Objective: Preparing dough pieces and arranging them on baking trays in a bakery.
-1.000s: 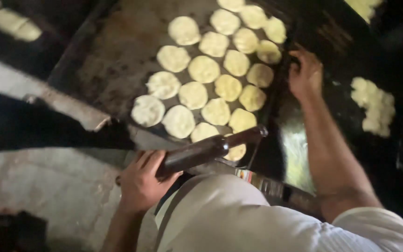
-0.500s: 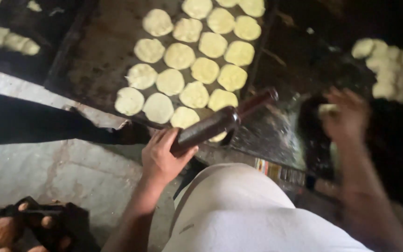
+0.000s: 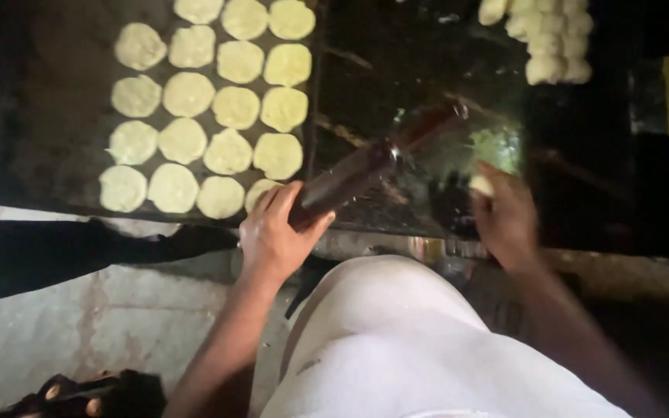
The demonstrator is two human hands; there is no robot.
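Observation:
My left hand (image 3: 276, 232) grips the near end of a dark wooden rolling pin (image 3: 373, 162) that slants up to the right over a shiny dark work surface (image 3: 412, 70). My right hand (image 3: 505, 217) is blurred and holds a small pale lump of dough (image 3: 482, 184) just above that surface. To the left lies a dark tray (image 3: 56, 116) covered with several flat round dough discs (image 3: 230, 108) in rows. A heap of pale dough balls (image 3: 547, 35) sits at the upper right.
A pale stone floor (image 3: 79, 325) shows at the lower left, crossed by a dark band (image 3: 63, 251). A black basket with round items (image 3: 79, 399) sits at the bottom left. My white garment (image 3: 396, 340) fills the lower centre.
The view has shifted right, so the tray now sits further left. My right hand came back from the dough heap toward me, now holding a lump. The rolling pin stays in my left hand.

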